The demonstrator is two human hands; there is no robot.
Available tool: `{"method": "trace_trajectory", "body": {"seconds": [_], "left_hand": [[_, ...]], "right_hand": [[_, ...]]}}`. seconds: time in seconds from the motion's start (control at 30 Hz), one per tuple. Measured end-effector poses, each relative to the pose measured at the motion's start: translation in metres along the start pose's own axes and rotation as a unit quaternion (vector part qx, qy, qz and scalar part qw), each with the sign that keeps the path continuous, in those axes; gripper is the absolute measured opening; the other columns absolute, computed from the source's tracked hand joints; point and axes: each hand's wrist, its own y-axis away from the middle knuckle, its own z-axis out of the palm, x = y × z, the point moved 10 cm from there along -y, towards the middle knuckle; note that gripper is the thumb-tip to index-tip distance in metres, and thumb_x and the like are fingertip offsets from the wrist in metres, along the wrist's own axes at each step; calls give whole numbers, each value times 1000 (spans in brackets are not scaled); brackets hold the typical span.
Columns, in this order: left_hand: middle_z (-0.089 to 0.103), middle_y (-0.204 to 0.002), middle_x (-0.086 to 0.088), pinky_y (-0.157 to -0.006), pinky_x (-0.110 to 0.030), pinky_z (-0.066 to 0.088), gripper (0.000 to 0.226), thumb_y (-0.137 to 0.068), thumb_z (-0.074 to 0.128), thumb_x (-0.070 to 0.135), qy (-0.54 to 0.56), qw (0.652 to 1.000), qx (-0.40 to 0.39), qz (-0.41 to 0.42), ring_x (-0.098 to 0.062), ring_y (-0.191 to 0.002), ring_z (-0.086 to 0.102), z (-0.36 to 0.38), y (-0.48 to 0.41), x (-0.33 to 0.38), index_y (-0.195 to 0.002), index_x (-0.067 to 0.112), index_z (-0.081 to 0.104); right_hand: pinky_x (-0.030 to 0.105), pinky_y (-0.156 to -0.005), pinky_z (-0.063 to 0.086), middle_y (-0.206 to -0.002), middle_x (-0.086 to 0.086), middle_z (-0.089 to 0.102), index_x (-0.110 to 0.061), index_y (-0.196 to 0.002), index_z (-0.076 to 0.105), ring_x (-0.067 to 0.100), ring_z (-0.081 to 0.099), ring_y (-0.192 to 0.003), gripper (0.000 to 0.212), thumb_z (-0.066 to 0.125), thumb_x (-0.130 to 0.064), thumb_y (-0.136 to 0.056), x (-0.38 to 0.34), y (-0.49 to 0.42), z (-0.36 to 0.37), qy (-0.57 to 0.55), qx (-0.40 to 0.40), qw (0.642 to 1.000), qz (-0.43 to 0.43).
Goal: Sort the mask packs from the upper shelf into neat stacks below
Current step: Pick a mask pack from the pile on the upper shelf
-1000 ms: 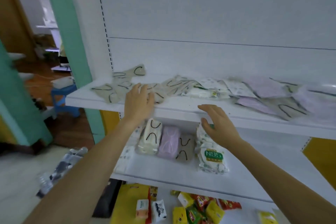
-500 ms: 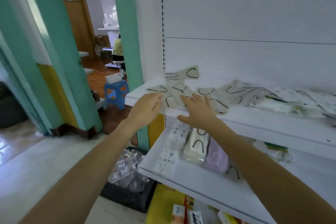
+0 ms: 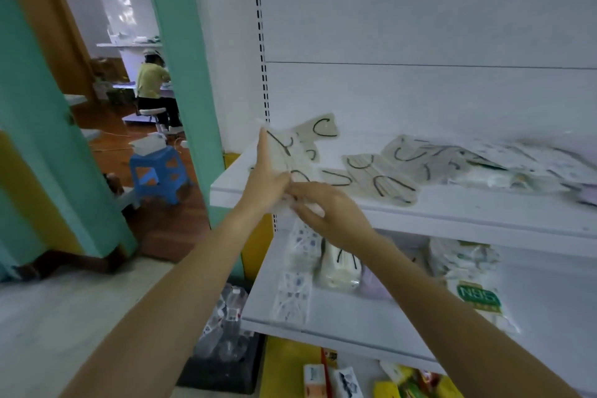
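Nearest, the white lower shelf [image 3: 355, 317] carries stacks of wrapped masks: a white blue-patterned stack [image 3: 297, 271], a cream stack with black loops [image 3: 339, 268] and a green-labelled N95 pack [image 3: 478, 296]. Above them, at the left front corner of the white upper shelf [image 3: 436, 208], the two hands have come together. Half a second ago both lay flat on the loose packs; now a small bunch of beige clear-wrapped mask packs with black ear loops [image 3: 286, 152] stands raised on edge between them. The left hand [image 3: 266, 179] holds its fingers straight and upright, pressed flat against the bunch's left face. The right hand [image 3: 326, 212] curls its fingers and pinches the bunch's lower edge. Further along the upper shelf, the remaining loose mask packs [image 3: 384, 176] lie scattered as before. Beyond the shelving, a blue plastic stool [image 3: 158, 171] stands on a wooden floor.
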Motion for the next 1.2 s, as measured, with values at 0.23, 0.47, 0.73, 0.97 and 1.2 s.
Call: {"method": "trace_trajectory", "body": {"seconds": [0.23,0.47,0.73,0.97,1.2], "left_hand": [[36,-146,-12,-108,-25,25,51,-92,41,-6,-95,989,102,-39,-23,-135,34,-81,-3,-30,-141,5,36],[41,-144,-4,-113,-33,28,41,-99,42,23,2,984,171,-49,-18,-133,37,-98,4,-40,-138,12,42],[51,-95,14,-87,-27,34,24,-101,34,37,45,995,53,-72,-8,-94,48,-42,-10,-26,-104,23,53],[46,-131,2,-82,-23,48,54,-93,43,0,-13,996,45,-82,-9,-97,56,-48,-11,-37,-143,15,30],[21,-155,0,-110,-21,19,71,-89,43,-11,-6,997,68,-38,-15,-141,21,-63,-5,-44,-149,18,19]], "right_hand": [[36,-110,25,-147,-3,37,-27,-141,39,22,32,-135,47,46,-35,-96,56,2,28,228,-148,959,80],[30,-76,42,-108,5,68,-21,-132,52,24,60,-97,36,35,-27,-101,57,-8,-21,12,173,958,229],[42,-88,47,-106,3,71,-15,-120,63,23,64,-96,47,31,-38,-94,16,-34,37,4,92,990,105],[41,-107,26,-135,1,53,-17,-137,45,20,47,-123,46,38,-37,-97,-2,-28,62,-4,-93,995,45],[35,-104,25,-132,5,50,-19,-131,49,27,38,-123,43,39,-41,-95,88,17,-12,298,-68,914,269]]}}
